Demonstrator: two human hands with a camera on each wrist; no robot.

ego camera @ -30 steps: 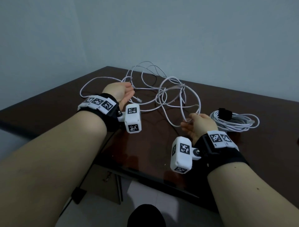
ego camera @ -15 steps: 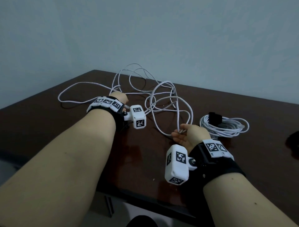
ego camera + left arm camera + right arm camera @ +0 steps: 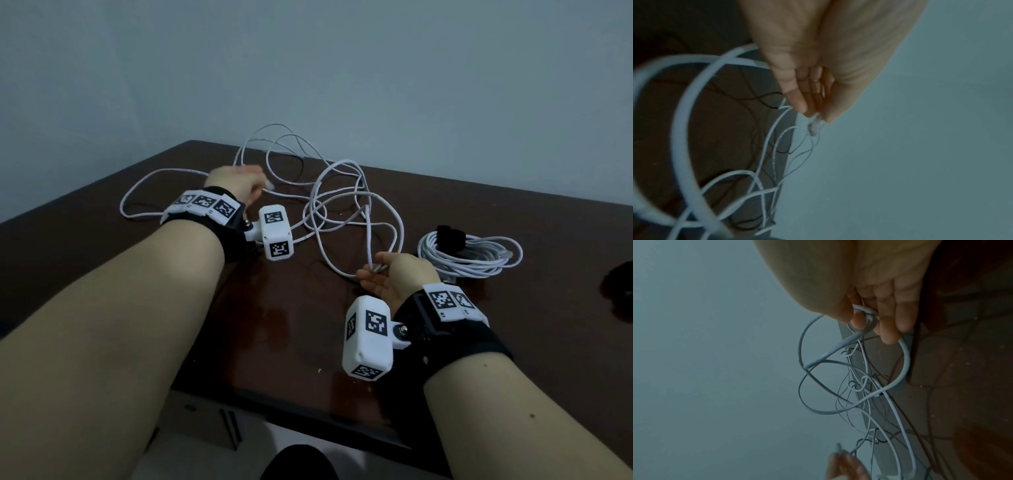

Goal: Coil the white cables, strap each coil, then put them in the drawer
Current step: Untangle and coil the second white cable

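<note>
A loose white cable [image 3: 342, 202] sprawls in tangled loops over the dark brown table [image 3: 308, 325]. My left hand [image 3: 239, 183], blurred, pinches the cable's plug end [image 3: 815, 125] between thumb and fingertips at the far left of the tangle. Nearer the front, my right hand [image 3: 394, 277] grips a small loop of the same cable [image 3: 865, 318] with curled fingers. A second white cable [image 3: 472, 253] lies coiled on the table to the right, a black strap [image 3: 448, 234] around its far left side.
A dark object [image 3: 620, 287] sits at the right edge of the table. Below the table's front edge a drawer front [image 3: 198, 421] shows. A grey wall stands behind the table's far edge.
My left hand has moved left and away and has taken the cable's end in a pinch. My right hand has kept its hold on the cable, little moved.
</note>
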